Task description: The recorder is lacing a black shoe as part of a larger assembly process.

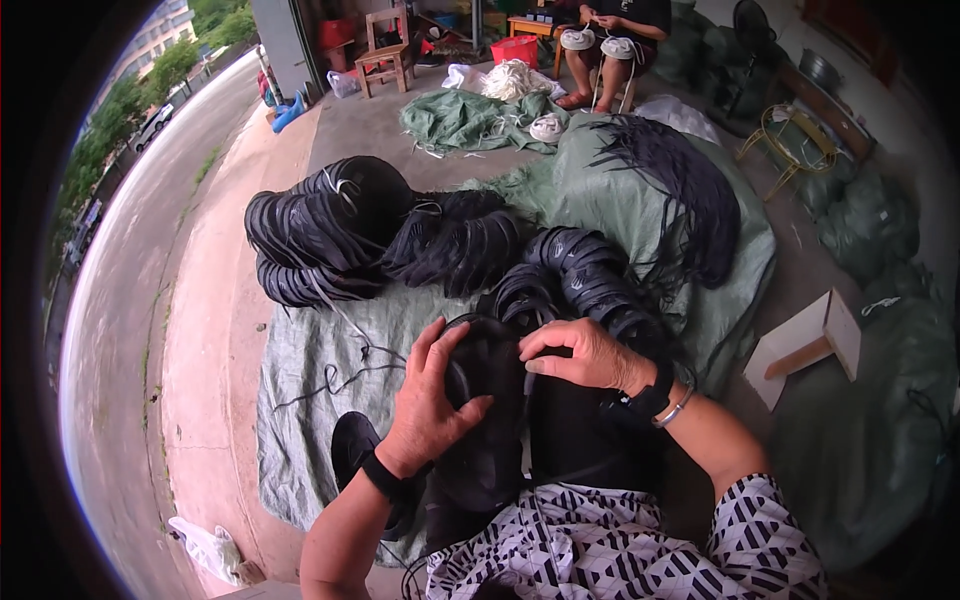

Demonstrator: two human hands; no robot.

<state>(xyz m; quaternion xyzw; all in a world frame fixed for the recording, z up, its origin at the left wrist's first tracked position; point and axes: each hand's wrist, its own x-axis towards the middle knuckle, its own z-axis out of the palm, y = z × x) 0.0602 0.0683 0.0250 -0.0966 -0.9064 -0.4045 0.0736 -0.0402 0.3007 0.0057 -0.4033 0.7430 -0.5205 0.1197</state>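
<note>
On my lap lies a black sandal [487, 365], its dark parts hard to tell from the dark cloth under it. My left hand [430, 405] grips its left side, the fingers over the upper edge and the thumb lying across it. At its right edge my right hand [585, 358] pinches a thin black strap [527, 400] between thumb and forefinger. Part of the strap is hidden by the fingers. Left of my lap a black sole [353, 445] rests on the green woven sheet [300, 400].
Bundled black sandals [325, 225] are stacked ahead, with more sandals [590, 275] beside my knees. Black strips [690, 200] drape over a green sack [580, 180]. A white board piece [810, 340] stands at the right. A seated person [615, 45] handles white pieces beyond.
</note>
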